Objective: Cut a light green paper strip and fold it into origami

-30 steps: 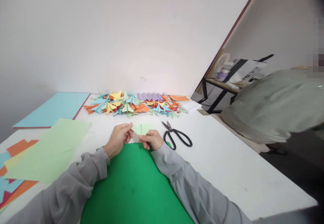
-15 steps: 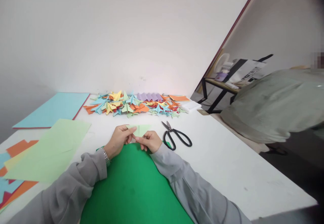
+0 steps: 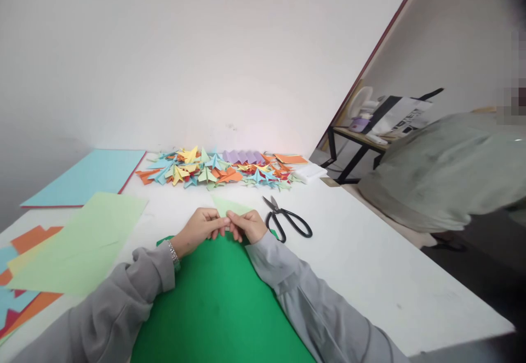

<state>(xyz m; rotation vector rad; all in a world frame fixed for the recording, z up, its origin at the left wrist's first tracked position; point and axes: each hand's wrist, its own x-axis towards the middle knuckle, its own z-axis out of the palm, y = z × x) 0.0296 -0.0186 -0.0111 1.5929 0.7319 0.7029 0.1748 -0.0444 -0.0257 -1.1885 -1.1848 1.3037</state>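
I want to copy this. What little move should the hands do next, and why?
Perhaps slide the right hand outward along the small light green paper, pressing down, while the left hand steadies it: both pinch its near part, thumbs close together.

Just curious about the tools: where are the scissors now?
In the head view, the black-handled scissors lie on the white table, just right of the person's right hand.

The small sheet [image 3: 228, 205] in the middle is matt paper, like the far paper planes [image 3: 206, 174]. The scissors [image 3: 278, 210], right, have metal blades [image 3: 270, 203] and smooth handles [image 3: 301, 219]. The table [image 3: 349, 253] looks smooth; the sleeves [image 3: 110, 297] are wrinkled cloth, the left bracelet [image 3: 173, 251] shiny metal.
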